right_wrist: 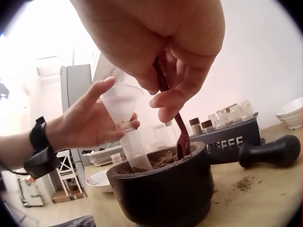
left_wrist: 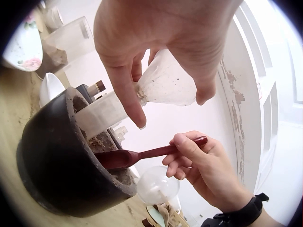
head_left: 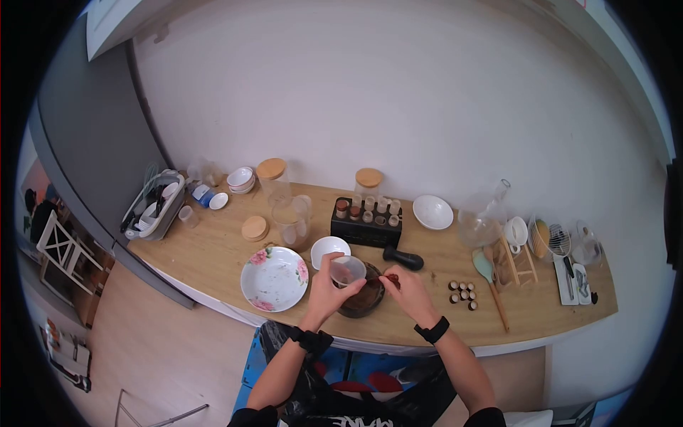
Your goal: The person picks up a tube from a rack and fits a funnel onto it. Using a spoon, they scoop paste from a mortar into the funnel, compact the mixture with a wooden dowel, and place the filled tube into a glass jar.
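Observation:
My left hand (head_left: 327, 292) grips a clear funnel (right_wrist: 121, 100) and the top of a clear tube (right_wrist: 134, 149) joined below it. The tube leans with its lower end inside a black mortar (left_wrist: 57, 151) that holds brown ground material (right_wrist: 165, 159). Pinched in my right hand (head_left: 411, 293) is a dark red spoon (left_wrist: 118, 159), its bowl dipped into the mortar beside the tube. In the right wrist view the spoon's tip touches the brown material.
A black rack (head_left: 366, 229) with small vials stands behind the mortar, with a black pestle (head_left: 403, 257) to its right. A floral plate (head_left: 274, 279) lies to the left. Several small corks (head_left: 462, 293), a green spatula (head_left: 484, 265) and glassware are on the right.

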The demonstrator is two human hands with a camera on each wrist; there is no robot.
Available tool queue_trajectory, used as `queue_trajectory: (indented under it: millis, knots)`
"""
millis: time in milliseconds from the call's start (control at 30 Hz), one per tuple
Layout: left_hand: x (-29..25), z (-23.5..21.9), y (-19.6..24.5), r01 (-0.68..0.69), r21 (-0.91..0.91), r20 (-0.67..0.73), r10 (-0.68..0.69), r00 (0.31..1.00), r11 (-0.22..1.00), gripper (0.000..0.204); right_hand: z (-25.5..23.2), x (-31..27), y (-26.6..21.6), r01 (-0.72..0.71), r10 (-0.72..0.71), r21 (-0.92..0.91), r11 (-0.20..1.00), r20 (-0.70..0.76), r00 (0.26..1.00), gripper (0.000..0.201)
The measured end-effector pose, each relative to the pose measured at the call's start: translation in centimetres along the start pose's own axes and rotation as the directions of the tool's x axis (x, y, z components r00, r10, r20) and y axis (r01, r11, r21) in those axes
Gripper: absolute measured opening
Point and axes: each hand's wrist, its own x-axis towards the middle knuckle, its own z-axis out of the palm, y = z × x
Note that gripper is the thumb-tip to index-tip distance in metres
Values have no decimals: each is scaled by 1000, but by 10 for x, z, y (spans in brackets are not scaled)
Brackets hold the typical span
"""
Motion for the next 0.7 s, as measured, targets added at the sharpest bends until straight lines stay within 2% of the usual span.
queue_trajectory:
  millis: [67,100,133,167,233,267,333,500,567,633,700]
  knots:
    - [1,0,-2,20,-38,4,-20,1000,999,67,2,-1,-2,-3,3,-34,999,15,1000,19]
    - [1,1,-1,20,-37,4,-20,1000,999,67,2,-1,-3,-98,97,26,995,21,995,19]
    - [1,0,0,-29,28,-7,29,1000,999,67,3,-1,-5,-190,188,85,978,33,982,19]
    - [0,0,1,-76,93,-15,77,997,993,67,6,-1,0,-188,186,86,978,35,982,19]
    - [0,-1,-1,-68,70,-14,69,998,995,67,13,-2,17,-326,345,328,887,-1,939,20]
    - [0,0,-2,-60,46,-9,60,998,997,67,15,-3,23,-326,345,325,888,0,939,20]
    - [1,1,-4,-55,40,-7,55,998,998,67,16,-4,30,-341,381,444,829,0,925,20]
    - [2,1,-6,-43,29,4,43,999,999,67,21,-7,36,-367,446,519,772,-30,895,20]
    - [1,1,-8,-85,43,-10,85,996,995,66,22,-9,39,-367,458,552,749,-30,888,20]
    - [1,0,-8,-73,32,-7,74,997,997,66,21,-11,43,-402,540,645,649,-20,841,20]
    - [1,0,-7,-62,21,-2,62,998,998,66,18,-14,47,-401,545,656,640,-19,838,19]
